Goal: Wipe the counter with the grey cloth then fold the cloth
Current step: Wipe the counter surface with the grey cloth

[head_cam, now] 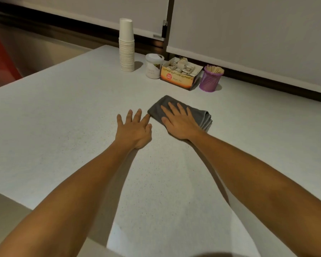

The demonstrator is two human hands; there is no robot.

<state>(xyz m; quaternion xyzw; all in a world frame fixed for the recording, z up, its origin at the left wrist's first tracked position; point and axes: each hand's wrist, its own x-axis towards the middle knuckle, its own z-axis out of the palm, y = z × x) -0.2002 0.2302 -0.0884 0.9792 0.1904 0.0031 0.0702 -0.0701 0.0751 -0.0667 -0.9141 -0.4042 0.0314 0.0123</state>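
The grey cloth (pixel 157 108) lies folded into a thick rectangle on the pale speckled counter (pixel 63 112), a little past the middle. My right hand (pixel 180 121) rests flat on top of it, fingers spread, covering most of its near half. My left hand (pixel 133 128) lies flat on the bare counter just left of the cloth, fingers apart, its index fingertip touching the cloth's left corner. Neither hand grips anything.
Along the back of the counter stand a tall stack of white paper cups (pixel 126 45), a white jar (pixel 153 66), an open box of tea bags (pixel 180 75) and a purple mesh holder of wooden sticks (pixel 211 78). The counter's left edge drops to the floor.
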